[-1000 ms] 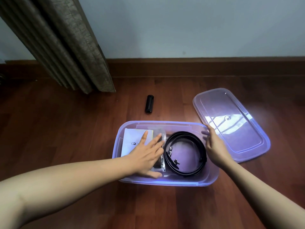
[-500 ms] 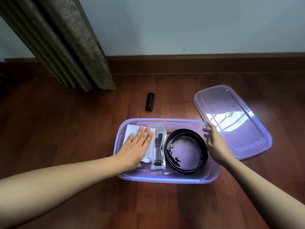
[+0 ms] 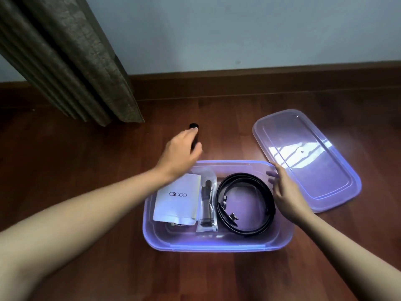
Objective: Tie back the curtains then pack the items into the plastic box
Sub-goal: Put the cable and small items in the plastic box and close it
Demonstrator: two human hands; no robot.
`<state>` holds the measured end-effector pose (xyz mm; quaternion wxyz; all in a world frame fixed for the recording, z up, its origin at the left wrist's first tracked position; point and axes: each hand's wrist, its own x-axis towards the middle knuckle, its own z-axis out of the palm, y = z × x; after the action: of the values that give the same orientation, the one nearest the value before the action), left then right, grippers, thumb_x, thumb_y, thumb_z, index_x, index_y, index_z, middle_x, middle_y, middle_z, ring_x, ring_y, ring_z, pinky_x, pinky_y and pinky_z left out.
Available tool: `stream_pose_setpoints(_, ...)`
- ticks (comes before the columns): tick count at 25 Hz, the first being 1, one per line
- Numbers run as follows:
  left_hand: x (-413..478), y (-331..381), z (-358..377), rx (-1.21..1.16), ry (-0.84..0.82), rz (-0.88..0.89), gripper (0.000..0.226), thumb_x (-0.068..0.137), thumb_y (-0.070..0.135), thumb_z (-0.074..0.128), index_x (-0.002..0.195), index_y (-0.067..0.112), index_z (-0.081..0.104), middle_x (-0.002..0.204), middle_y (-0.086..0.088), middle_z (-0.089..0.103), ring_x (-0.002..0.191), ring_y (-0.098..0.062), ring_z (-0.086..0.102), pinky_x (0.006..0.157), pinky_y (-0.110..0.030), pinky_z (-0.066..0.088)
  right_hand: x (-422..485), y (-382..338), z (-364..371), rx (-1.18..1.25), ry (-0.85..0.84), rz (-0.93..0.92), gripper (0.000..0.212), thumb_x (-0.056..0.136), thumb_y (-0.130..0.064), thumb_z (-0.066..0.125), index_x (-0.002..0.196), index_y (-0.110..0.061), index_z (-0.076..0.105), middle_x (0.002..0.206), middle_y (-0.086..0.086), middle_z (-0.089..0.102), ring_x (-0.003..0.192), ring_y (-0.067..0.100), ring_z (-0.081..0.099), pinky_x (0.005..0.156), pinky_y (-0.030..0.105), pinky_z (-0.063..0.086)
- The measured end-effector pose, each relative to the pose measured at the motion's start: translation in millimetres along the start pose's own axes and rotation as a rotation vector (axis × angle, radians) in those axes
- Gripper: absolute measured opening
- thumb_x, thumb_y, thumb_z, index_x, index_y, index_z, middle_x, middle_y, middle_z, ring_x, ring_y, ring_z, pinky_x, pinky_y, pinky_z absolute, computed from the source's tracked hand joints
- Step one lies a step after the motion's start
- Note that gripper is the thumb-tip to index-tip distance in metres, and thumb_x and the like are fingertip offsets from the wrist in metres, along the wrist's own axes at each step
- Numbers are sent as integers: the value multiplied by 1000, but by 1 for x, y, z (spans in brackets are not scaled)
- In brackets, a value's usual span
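The plastic box (image 3: 217,248) and the lid (image 3: 325,187) right of it: smooth, glossy translucent plastic. Inside it, belt (image 3: 219,200) glossy black, card (image 3: 175,205) matt paper. Floor (image 3: 86,170) beneath polished wood; curtain (image 3: 71,61) behind it coarse cloth.

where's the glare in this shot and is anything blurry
Head view: a bright reflection glares on the lid on the floor; the left hand, reaching over the black cylinder, is motion-blurred; the belt and white packet in the plastic box are sharp; the wide lens bows the baseboard.
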<state>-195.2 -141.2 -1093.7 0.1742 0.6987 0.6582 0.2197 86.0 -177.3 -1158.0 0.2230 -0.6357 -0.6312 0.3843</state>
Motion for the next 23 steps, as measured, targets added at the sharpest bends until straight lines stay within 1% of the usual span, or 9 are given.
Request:
stream_pose_setpoints(2, 48, -13, 11, 48, -37, -187, 39, 94, 20, 49, 130, 5, 54, 129, -21, 58, 121, -36, 52, 102, -38, 40, 0, 1, 0, 5, 4, -4, 48, 95, -1, 26, 139, -21, 32, 121, 2, 53, 108, 14, 54, 91, 26, 36)
stream_pose_setpoints(4, 74, -29, 24, 94, -152, -347, 39, 95, 23, 50, 131, 8, 53, 128, -25, 56, 120, -40, 51, 101, -40, 40, 0, 1, 0, 12, 3, -9, 47, 96, -3, 26, 138, -21, 33, 119, -2, 52, 108, 13, 53, 91, 26, 36)
stream_pose_setpoints(8, 86, -48, 49, 199, -283, -346, 52, 92, 31, 57, 140, 18, 43, 129, -23, 55, 119, -40, 51, 99, -39, 41, 0, 3, 1, -2, 13, -17, 45, 97, -5, 28, 138, -23, 34, 116, -5, 53, 106, 12, 54, 92, 28, 38)
stream_pose_setpoints(10, 89, -46, 54, 211, -253, -328, 51, 90, 25, 58, 139, 16, 45, 126, -24, 57, 115, -41, 54, 95, -40, 44, 0, 2, 1, -7, 15, -19, 45, 97, -5, 28, 138, -22, 34, 115, -5, 53, 107, 11, 54, 92, 26, 38)
stream_pose_setpoints(13, 90, -25, 44, -124, -75, -372, 43, 84, 15, 60, 127, 9, 58, 121, -21, 62, 104, -33, 63, 91, -31, 51, 0, 0, 0, -19, 9, -12, 45, 97, -6, 29, 138, -22, 34, 114, -4, 53, 106, 10, 53, 90, 25, 36)
stream_pose_setpoints(15, 74, 7, 28, -254, -19, -183, 42, 82, 15, 62, 124, 14, 61, 110, -14, 70, 94, -17, 66, 81, -10, 47, 0, -1, 0, -13, 13, -12, 45, 97, -6, 29, 139, -21, 34, 114, -4, 53, 107, 12, 53, 91, 25, 37)
stream_pose_setpoints(17, 41, 40, 20, -322, -149, 90, 41, 81, 13, 64, 121, 18, 63, 93, -10, 74, 70, -3, 58, 62, 0, 36, 0, -1, 0, -2, 13, -12, 45, 96, -5, 29, 139, -20, 34, 116, -1, 54, 109, 14, 54, 92, 26, 37)
stream_pose_setpoints(20, -17, 60, 39, -126, -456, 470, 36, 78, 16, 56, 112, 14, 68, 70, -8, 68, 57, -9, 52, 57, -20, 38, -2, -3, -1, 20, 6, -12, 45, 96, -4, 29, 139, -18, 33, 124, 5, 55, 112, 16, 54, 92, 25, 36)
stream_pose_setpoints(23, -45, 68, 73, 339, -648, 582, 28, 86, 13, 47, 109, 2, 59, 91, -23, 66, 83, -38, 61, 62, -36, 34, -1, -4, -2, 16, 4, -6, 44, 97, -6, 29, 139, -17, 33, 126, 7, 54, 112, 15, 54, 91, 23, 36)
